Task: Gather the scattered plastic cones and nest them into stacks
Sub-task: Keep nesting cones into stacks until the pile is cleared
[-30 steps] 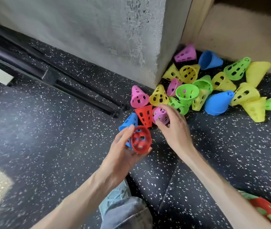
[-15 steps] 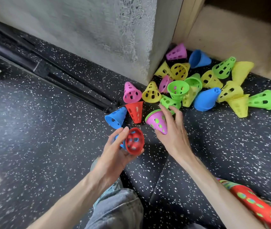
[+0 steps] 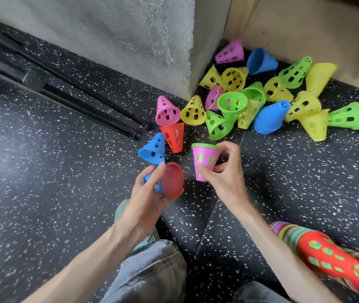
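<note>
Your right hand (image 3: 224, 171): pinches pink cone (image 3: 204, 162), green nested inside, wide mouth up, axis near vertical. Your left hand (image 3: 150, 193): grips red-blue stack (image 3: 172, 179) just left of pink cone, mouth facing it. Loose pile (image 3: 261, 101): beyond pink cone, right hand nearer.

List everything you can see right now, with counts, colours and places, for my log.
Yellow cones: about eight, pile at the pillar corner.
Green cones: five, same pile.
Blue cones: three, one near the hands, two in the pile.
Pink cones: three, pink or purple, pile's left and back.
Red cone: one, beside the near blue one.
Finished stack: one, red outside, lower right.
Pillar: one, grey concrete, top.
Floor rail: black, left.
Left hand: holds red-and-blue pair.
Right hand: holds pink-and-green set.
</note>
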